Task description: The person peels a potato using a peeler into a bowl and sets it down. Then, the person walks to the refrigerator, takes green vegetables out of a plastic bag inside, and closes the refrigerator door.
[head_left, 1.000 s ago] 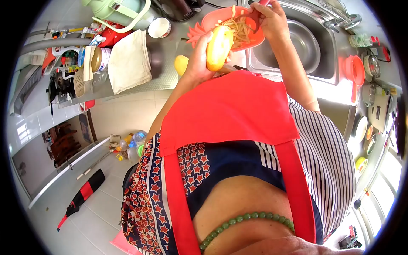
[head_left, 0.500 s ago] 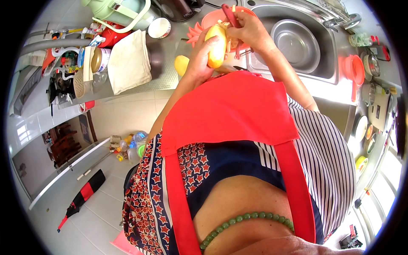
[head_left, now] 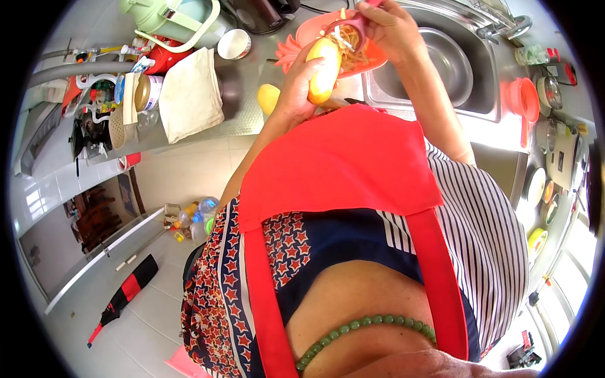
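Observation:
My left hand [head_left: 296, 88] is wrapped round a smooth, oblong yellow-orange fruit [head_left: 324, 75], which tilts over the near side of a coral-red pineapple-shaped bowl [head_left: 376, 62]. In my right hand [head_left: 396, 28] is a red peeler [head_left: 361, 30], gripped by its handle above the bowl. The peeler's head is at the fruit's far end, where pale shreds gather; whether it touches the fruit I cannot tell. Thin yellow-orange shreds [head_left: 353, 55] lie in the bowl. To the left of my left hand, a second yellow piece [head_left: 268, 97] rests on the steel counter.
Right of the bowl is a sink [head_left: 495, 104] with a metal basin [head_left: 463, 69]. A beige cloth [head_left: 191, 94], a white paper cup [head_left: 234, 44] and a green thermos [head_left: 183, 22] stand or lie to the left. A red ladle-like scoop [head_left: 524, 101] is at the right.
My right hand has moved up and right with the peeler, away from the fruit's side. The shreds in the bowl now show more. My left hand has hardly moved.

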`<state>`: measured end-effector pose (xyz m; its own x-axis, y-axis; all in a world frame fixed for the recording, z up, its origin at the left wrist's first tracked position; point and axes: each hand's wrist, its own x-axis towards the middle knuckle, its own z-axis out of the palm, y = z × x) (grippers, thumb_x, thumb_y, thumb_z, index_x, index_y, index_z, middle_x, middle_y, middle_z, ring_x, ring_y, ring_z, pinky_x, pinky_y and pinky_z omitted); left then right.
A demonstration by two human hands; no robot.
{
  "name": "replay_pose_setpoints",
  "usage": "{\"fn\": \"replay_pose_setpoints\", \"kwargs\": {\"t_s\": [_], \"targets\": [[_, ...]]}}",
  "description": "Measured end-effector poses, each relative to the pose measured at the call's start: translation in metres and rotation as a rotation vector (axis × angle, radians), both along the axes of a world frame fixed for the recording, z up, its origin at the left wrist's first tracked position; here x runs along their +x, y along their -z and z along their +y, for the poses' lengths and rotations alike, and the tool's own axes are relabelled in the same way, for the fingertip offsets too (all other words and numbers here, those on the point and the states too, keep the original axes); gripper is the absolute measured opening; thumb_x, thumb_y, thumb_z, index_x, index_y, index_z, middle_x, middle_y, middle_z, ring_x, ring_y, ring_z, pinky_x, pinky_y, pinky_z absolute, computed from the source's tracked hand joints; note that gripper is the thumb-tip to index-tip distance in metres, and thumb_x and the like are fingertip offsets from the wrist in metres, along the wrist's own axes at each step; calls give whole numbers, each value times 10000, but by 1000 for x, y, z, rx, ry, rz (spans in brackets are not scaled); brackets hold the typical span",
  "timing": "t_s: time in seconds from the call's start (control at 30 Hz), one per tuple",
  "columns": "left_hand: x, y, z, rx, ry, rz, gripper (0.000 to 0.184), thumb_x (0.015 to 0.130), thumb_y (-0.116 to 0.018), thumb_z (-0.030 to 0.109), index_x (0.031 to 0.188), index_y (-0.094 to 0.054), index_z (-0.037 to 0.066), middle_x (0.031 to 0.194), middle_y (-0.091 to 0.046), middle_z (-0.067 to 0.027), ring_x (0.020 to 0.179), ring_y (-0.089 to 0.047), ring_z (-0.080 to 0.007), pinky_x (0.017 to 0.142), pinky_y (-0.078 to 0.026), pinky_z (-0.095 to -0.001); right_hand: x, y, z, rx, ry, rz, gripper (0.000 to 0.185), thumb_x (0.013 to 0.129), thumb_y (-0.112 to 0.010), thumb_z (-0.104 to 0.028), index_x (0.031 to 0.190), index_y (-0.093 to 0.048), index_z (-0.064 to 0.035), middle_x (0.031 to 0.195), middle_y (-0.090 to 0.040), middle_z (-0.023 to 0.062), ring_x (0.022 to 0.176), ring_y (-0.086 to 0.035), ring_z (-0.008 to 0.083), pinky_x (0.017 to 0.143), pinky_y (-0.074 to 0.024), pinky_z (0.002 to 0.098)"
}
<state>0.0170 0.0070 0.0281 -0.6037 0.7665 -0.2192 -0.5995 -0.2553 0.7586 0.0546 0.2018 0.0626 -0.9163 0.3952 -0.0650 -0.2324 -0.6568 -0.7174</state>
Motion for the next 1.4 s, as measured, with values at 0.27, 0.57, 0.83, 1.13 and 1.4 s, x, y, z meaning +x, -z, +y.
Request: {"fn": "replay_pose_setpoints", "kwargs": {"t_s": [0.27, 0.57, 0.83, 1.13, 1.4], "targets": [[0, 1, -5, 3, 16, -52, 479, 840, -537, 185, 1280, -414, 42, 1119, -542, -131, 882, -598, -248, 674, -535, -360, -8, 16, 10, 178, 226, -17, 110, 847, -559, 6, 937, -504, -24, 788, -576, 60, 643, -593, 158, 598, -518, 272], [-9, 1, -2, 130, 47, -439, 443, 879, -472, 375, 1174, -489, 44, 1048, -590, -159, 846, -595, -309, 678, -503, -424, 2, 2, 7, 317, 162, -242, 77, 873, -580, -62, 928, -531, -37, 823, -607, 66, 708, -620, 160, 651, -529, 279], [-8, -5, 3, 84, -36, -713, 435, 895, -463, 427, 1136, -506, 68, 998, -589, -127, 902, -560, -263, 738, -475, -413, 6, 15, -38, 288, -235, -142, 328, 832, -671, -174, 1055, -506, 1, 863, -606, 79, 765, -621, 136, 679, -528, 261], [-12, 8, -5, 110, 106, -568, 435, 886, -485, 432, 1110, -524, 62, 960, -612, -128, 796, -599, -283, 637, -508, -433, -3, 23, -39, 310, -172, -122, 253, 854, -636, -117, 1025, -503, 14, 863, -610, 77, 749, -620, 128, 661, -531, 238], [-10, 7, -4, 116, 194, -461, 508, 907, -381, 437, 1121, -532, 1, 949, -596, -191, 773, -550, -299, 698, -476, -387, -5, 16, -25, 128, -146, -62, 107, 838, -605, -58, 925, -576, -2, 787, -635, 80, 699, -624, 175, 637, -522, 271]]}}
